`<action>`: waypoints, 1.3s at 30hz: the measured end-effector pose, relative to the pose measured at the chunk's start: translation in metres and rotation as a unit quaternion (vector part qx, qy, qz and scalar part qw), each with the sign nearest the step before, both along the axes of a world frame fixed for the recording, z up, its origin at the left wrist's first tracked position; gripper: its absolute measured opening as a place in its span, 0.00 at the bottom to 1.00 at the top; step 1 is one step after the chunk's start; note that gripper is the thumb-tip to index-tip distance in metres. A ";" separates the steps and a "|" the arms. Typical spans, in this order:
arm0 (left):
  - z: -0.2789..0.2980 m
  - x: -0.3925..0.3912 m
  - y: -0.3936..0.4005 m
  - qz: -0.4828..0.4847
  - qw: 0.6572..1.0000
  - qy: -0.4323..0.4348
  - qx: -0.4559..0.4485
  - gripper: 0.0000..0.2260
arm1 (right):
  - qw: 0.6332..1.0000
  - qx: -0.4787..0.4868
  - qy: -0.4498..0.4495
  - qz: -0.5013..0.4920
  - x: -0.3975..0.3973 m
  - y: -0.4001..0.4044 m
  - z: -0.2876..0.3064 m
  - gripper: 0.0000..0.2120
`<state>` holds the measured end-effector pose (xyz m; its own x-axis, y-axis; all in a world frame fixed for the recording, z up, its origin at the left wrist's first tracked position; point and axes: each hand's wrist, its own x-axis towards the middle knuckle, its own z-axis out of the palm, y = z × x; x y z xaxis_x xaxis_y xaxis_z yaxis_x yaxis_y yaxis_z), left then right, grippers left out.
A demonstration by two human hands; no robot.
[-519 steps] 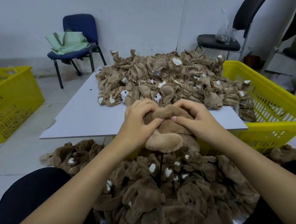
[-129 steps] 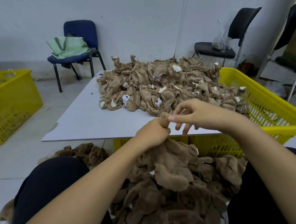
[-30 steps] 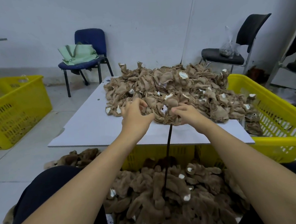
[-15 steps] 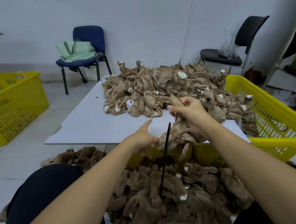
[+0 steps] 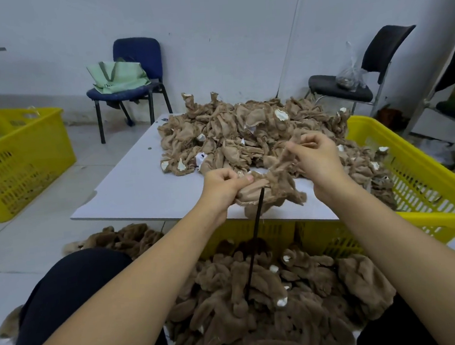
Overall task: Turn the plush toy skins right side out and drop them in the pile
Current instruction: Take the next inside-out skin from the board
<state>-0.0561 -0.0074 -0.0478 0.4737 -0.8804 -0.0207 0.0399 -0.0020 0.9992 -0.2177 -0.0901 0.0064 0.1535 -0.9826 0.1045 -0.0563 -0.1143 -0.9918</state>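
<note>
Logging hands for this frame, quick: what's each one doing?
Left hand: grips the inside-out plush skin.
Right hand: pinches the same skin's upper end.

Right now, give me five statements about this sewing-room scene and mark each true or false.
1. Both hands hold one tan skin above the table edge. True: the left hand and right hand both grip it.
2. A green bag lies on the black chair. False: it lies on the blue chair.
3. A thin black rod runs from the held skin down toward the lap pile. True.
4. The white table holds a heap of red skins. False: they are tan.
5. The yellow basket by the right arm is solid-walled. False: its walls are slotted.
</note>
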 end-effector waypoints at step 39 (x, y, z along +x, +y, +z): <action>0.030 -0.017 0.019 -0.036 0.997 -0.020 -0.065 0.11 | 0.983 0.011 -0.113 0.142 0.007 0.044 -0.010 0.21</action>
